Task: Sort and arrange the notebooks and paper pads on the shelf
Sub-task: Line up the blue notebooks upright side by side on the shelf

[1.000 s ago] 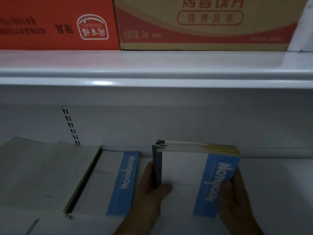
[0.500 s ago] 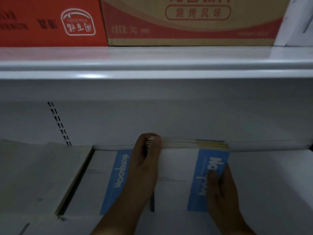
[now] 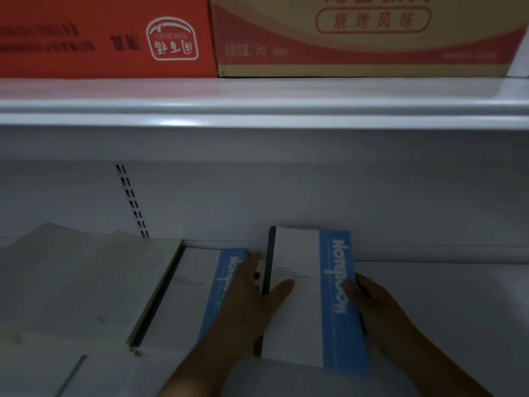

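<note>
A stack of white notebooks (image 3: 303,305) with a blue "Notebook" band lies flat on the lower shelf (image 3: 458,296), its far end against the back wall. My left hand (image 3: 252,299) grips its dark spine on the left, thumb on the top cover. On the stack's right edge, my right hand (image 3: 372,305) grips with the thumb on the blue band. A second stack of the same notebooks (image 3: 189,296) lies just to the left, partly under my left hand. Pale paper pads (image 3: 86,276) lie further left.
A white upper shelf (image 3: 257,110) juts out overhead, carrying a red carton (image 3: 100,35) and a tan and red carton (image 3: 357,35). A slotted upright (image 3: 131,202) runs down the back wall. Bare shelf extends to the right of the held stack.
The stack stood tilted up on its edge and now lies flat on the shelf. My left hand came off its top edge down to the spine side.
</note>
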`<control>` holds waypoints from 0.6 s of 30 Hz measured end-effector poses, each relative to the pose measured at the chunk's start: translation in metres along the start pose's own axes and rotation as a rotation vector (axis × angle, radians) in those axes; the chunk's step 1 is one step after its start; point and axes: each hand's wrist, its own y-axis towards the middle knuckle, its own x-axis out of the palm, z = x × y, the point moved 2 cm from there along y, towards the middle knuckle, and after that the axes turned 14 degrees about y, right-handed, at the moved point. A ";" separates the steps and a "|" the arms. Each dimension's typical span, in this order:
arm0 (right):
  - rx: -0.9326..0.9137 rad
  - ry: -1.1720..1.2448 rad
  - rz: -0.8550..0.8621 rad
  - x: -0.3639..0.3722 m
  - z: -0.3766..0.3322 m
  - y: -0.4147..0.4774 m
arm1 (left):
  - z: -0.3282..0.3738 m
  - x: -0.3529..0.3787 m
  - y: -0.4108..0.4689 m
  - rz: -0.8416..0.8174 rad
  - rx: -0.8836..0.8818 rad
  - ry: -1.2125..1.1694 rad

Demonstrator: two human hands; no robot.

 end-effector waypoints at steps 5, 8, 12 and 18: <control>0.182 -0.142 0.003 0.016 0.012 0.020 | -0.027 -0.036 -0.021 -0.290 0.220 0.772; 0.173 -0.238 -0.054 0.029 0.006 0.030 | -0.041 -0.032 -0.025 -0.315 0.222 0.852; 0.180 -0.345 -0.081 0.041 0.003 0.034 | -0.038 -0.028 -0.021 -0.235 0.267 0.917; -0.020 -0.831 0.059 0.035 -0.006 0.025 | -0.038 -0.025 -0.018 -0.309 0.296 0.993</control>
